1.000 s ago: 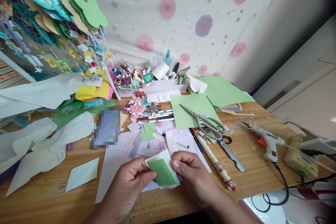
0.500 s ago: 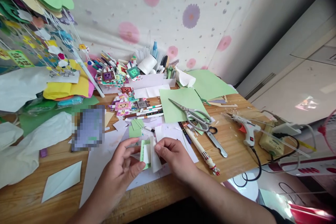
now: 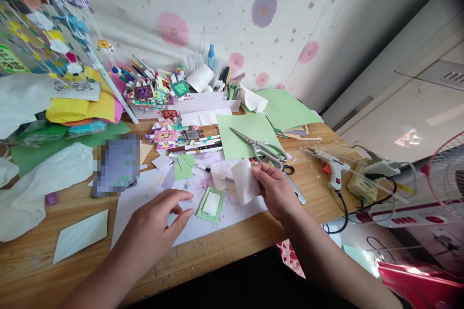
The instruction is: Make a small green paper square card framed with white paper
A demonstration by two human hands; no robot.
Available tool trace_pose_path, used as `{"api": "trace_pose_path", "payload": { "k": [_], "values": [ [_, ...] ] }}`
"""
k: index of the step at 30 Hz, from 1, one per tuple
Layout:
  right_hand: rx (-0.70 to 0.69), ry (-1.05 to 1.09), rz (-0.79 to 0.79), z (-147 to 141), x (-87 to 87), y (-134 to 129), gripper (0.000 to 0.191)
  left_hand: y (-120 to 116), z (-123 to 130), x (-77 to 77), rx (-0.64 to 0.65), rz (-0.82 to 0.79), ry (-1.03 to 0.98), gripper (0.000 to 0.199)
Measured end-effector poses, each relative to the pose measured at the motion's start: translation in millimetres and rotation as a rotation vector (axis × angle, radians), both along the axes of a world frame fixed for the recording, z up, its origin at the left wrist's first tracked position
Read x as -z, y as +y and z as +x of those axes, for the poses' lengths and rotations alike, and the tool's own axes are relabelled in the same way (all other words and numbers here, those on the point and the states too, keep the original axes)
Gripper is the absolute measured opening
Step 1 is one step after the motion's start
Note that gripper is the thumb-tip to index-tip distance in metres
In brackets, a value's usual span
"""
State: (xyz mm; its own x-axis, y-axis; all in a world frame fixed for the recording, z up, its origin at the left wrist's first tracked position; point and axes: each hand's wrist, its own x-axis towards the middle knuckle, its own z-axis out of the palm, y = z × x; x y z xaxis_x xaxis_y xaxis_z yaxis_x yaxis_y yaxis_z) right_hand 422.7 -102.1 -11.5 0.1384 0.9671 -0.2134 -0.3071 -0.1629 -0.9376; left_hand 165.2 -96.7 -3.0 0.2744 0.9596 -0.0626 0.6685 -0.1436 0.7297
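A small green patterned frame (image 3: pixel 203 211) with a white rectangle in its middle lies on the large white sheet (image 3: pixel 145 188). To its left is my left hand (image 3: pixel 163 217), thumb and fingers apart, holding nothing. My right hand (image 3: pixel 277 190), at the right edge of the sheet, pinches a piece of white paper (image 3: pixel 244 183) that hangs to the left of the fingers. Behind that paper, another white paper piece (image 3: pixel 218 176) lies on the sheet.
Silver scissors (image 3: pixel 263 148) lie on green paper (image 3: pixel 239 125) beyond my right hand. A glue gun (image 3: pixel 337 174) with its cord stands at the right. Pens and small coloured paper figures (image 3: pixel 165 136) lie at the back. A folded paper (image 3: pixel 81 234) lies at the left.
The green frame has left my left hand and now lies on the sheet. My left hand has opened. My right hand has moved right and up with the white paper. The camera view has shifted slightly.
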Motion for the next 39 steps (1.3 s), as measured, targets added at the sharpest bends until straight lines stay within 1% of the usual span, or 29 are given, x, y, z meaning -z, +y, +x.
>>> {"api": "trace_pose_path", "payload": {
  "k": [3, 5, 6, 8, 9, 10, 12, 13, 16, 19, 20, 22, 24, 26, 27, 30, 32, 33, 35, 37, 39],
  "values": [
    [-0.059, -0.139, 0.049, 16.9, -7.0, -1.2, 0.034, 3.3, 5.2, -6.4, 0.000, 0.126, -0.014, 0.029],
    [-0.177, -0.287, 0.088, 17.8, -16.8, -3.0, 0.032, 7.4, 13.1, -10.2, -0.013, 0.131, -0.087, 0.037],
    [-0.257, -0.358, 0.111, 15.2, -22.6, -3.7, 0.031, 10.2, 18.2, -11.8, -0.010, 0.101, -0.132, 0.044],
    [-0.421, -0.461, 0.187, 6.6, -33.8, -3.7, 0.027, 16.7, 30.1, -14.1, 0.033, -0.022, -0.239, 0.058],
    [-0.466, -0.495, 0.225, 2.1, -38.4, -2.6, 0.025, 20.2, 36.2, -14.6, 0.074, -0.102, -0.295, 0.058],
    [-0.491, -0.527, 0.257, -1.6, -41.9, -0.8, 0.022, 23.6, 41.9, -14.6, 0.122, -0.185, -0.341, 0.050],
    [-0.475, -0.581, 0.284, -4.7, -45.3, 4.7, 0.019, 29.9, 50.6, -13.3, 0.202, -0.319, -0.399, 0.030],
    [-0.461, -0.593, 0.275, -4.0, -45.4, 7.8, 0.018, 32.6, 53.3, -11.9, 0.218, -0.362, -0.413, 0.029],
    [-0.463, -0.538, 0.181, 2.8, -41.7, 16.7, 0.018, 39.0, 55.8, -6.4, 0.201, -0.429, -0.455, 0.036],
    [-0.520, -0.497, 0.132, 6.0, -36.8, 24.3, 0.028, 44.3, 55.6, -1.7, 0.191, -0.447, -0.545, 0.039],
    [-0.527, -0.510, 0.133, 5.4, -35.6, 27.4, 0.027, 46.3, 55.6, -0.9, 0.185, -0.441, -0.567, 0.039],
    [-0.524, -0.572, 0.146, 4.1, -34.7, 36.9, 0.018, 51.4, 54.8, -0.2, 0.155, -0.419, -0.573, 0.042],
    [-0.505, -0.688, 0.155, 7.3, -36.7, 53.8, 0.011, 57.7, 52.0, 0.6, 0.100, -0.388, -0.560, 0.045],
    [-0.461, -0.831, 0.171, 19.6, -42.0, 79.3, 0.005, 64.4, 47.0, 2.6, 0.015, -0.349, -0.562, 0.048],
    [-0.416, -0.881, 0.178, 29.1, -45.8, 94.8, 0.003, 67.6, 43.9, 4.3, -0.018, -0.339, -0.568, 0.048],
    [-0.198, -1.058, 0.178, 62.1, -58.2, 145.2, 0.009, 74.3, 33.8, 11.4, -0.044, -0.333, -0.560, 0.044],
    [-0.107, -1.177, 0.173, 76.3, -64.2, 175.1, 0.015, 76.2, 28.2, 16.0, -0.025, -0.307, -0.542, 0.038],
    [-0.093, -1.231, 0.179, 78.3, -65.7, 187.3, 0.017, 76.5, 26.1, 17.7, -0.024, -0.287, -0.529, 0.035],
    [-0.141, -1.318, 0.213, 70.3, -65.4, 205.3, 0.020, 76.1, 23.3, 19.0, -0.040, -0.250, -0.492, 0.031],
    [-0.270, -1.380, 0.283, 49.1, -60.8, 216.1, 0.019, 74.5, 22.8, 17.5, -0.064, -0.213, -0.436, 0.027],
    [-0.413, -1.426, 0.371, 21.4, -53.1, 223.4, 0.021, 72.3, 24.0, 14.0, -0.075, -0.179, -0.379, 0.022]
  ]
}}
